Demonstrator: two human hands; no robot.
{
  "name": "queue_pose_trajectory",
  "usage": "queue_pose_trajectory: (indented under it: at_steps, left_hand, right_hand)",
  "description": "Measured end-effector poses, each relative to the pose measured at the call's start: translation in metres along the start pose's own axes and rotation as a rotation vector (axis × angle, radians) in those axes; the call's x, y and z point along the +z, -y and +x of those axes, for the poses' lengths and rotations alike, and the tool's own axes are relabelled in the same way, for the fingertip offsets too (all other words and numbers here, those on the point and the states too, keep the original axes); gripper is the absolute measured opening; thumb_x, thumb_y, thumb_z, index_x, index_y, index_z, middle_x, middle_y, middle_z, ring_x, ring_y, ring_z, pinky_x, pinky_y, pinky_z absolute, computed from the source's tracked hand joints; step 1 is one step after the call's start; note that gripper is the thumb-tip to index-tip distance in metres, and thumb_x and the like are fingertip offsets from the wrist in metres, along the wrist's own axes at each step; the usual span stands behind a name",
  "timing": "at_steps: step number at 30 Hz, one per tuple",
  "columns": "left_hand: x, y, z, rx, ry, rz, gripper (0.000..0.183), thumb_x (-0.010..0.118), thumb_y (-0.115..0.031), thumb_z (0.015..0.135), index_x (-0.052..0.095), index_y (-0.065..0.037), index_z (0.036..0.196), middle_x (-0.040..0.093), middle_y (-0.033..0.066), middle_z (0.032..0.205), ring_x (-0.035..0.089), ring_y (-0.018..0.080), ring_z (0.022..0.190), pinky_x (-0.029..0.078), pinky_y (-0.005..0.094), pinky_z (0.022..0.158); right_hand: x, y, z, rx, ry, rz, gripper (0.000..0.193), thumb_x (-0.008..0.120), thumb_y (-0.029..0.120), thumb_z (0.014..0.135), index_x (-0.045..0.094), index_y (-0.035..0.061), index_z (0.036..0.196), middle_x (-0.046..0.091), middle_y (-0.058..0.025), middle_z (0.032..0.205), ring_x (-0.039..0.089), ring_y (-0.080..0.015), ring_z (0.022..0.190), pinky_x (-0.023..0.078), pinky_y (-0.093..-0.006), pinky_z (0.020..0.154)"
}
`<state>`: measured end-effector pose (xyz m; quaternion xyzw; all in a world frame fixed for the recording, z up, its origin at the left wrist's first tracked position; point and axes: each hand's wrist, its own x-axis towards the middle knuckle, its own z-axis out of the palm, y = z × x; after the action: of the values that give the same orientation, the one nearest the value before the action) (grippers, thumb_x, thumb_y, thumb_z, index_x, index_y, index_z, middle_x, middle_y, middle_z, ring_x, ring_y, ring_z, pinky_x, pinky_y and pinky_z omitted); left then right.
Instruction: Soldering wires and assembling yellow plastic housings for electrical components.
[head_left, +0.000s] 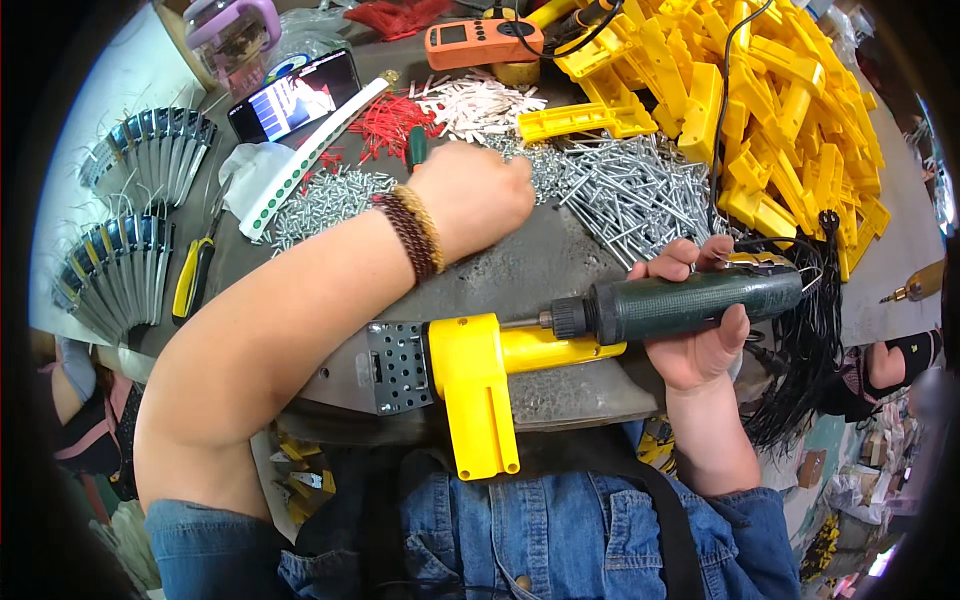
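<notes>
My right hand [695, 325] is wrapped round a dark green electric screwdriver [690, 303], which lies level with its bit pointing left. The bit reaches the upper edge of a yellow plastic housing [470, 370] at the table's front edge. A perforated metal plate [402, 368] sticks out from the housing's left side. Farther off, my left hand [475, 195] is curled palm down beside small screws [545, 170]; its fingertips are hidden, and so is whatever they hold. Just left of it stands a green handle [417, 147]. Long silver screws [645, 195] lie heaped to its right.
Yellow plastic parts [790, 110] pile up at the far right, with black cables [815, 350] below. Red [395, 128] and white [490, 105] small pieces lie behind my left hand. A phone [297, 97], an orange meter [484, 44] and fanned metal plates [125, 270] stand around.
</notes>
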<state>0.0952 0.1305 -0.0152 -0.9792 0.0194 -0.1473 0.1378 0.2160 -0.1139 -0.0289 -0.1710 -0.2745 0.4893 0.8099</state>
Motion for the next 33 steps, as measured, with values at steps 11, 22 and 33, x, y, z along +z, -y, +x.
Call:
queue_pose_trajectory:
  at_steps: [11,22,33]
  left_hand:
    - [-0.08,-0.051,-0.12,-0.477,-0.119,-0.626,0.007,0.059,-0.002,0.084,0.055,0.0,0.089,0.057,0.0154,0.087,0.059,0.0356,0.084,0.049,0.041,0.073]
    - [-0.067,-0.058,-0.146,-0.529,-0.226,-0.903,0.01,0.061,0.0,0.081,0.055,-0.002,0.088,0.063,0.0153,0.099,0.061,0.0329,0.087,0.049,0.037,0.076]
    - [-0.065,-0.057,-0.148,-0.554,-0.235,-1.022,0.013,0.066,0.0,0.078,0.056,-0.002,0.085,0.065,0.0153,0.098,0.063,0.0281,0.084,0.05,0.0342,0.074]
  right_hand:
    - [-0.005,0.002,-0.008,-0.069,0.104,-0.107,0.069,0.082,0.032,0.076,0.05,0.0285,0.137,0.049,-0.0016,0.133,0.051,-0.0156,0.113,0.029,-0.0442,0.115]
    - [0.026,0.002,0.001,-0.067,0.006,0.039,0.052,0.084,0.03,0.076,0.057,0.0247,0.121,0.05,0.0057,0.113,0.051,-0.0125,0.108,0.028,-0.0457,0.113]
    - [0.026,0.0,0.008,-0.014,-0.089,0.074,0.045,0.083,0.026,0.077,0.058,0.0239,0.115,0.05,0.005,0.112,0.051,-0.0121,0.106,0.031,-0.0452,0.111]
